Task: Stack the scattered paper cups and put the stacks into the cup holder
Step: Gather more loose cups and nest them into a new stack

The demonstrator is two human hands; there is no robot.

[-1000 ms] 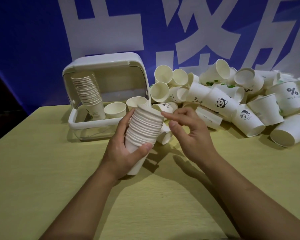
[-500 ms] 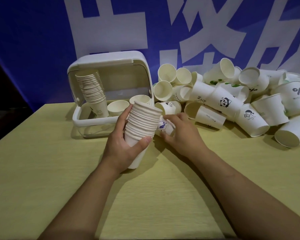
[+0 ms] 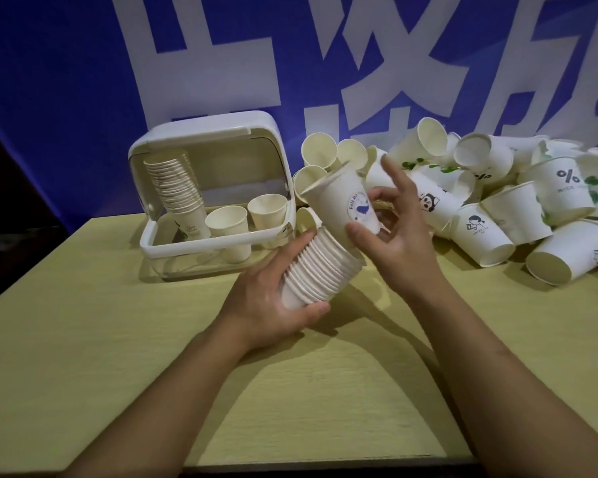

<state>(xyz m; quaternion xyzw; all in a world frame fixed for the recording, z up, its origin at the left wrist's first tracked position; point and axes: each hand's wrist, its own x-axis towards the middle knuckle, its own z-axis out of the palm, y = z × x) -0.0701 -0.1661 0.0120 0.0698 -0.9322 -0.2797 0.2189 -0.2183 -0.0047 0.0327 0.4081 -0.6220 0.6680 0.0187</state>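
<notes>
- Since half a second ago your right hand has lifted a single printed cup off the tabletop and brought it above the stack; the stack itself has tipped further toward the right.
- Your left hand wraps the stack's lower end, thumb beneath and fingers along its far side, so the open mouth leans up and right to receive the next cup.
- Your right hand pinches the printed cup by thumb and middle fingers, index lifted free, base angled down toward the stack's mouth.
- Beyond the stack to the left, the cup holder stands open with one tall stack and two loose cups inside.
- Right of the holder, the scattered cups lie heaped, so plenty remains.
</notes>
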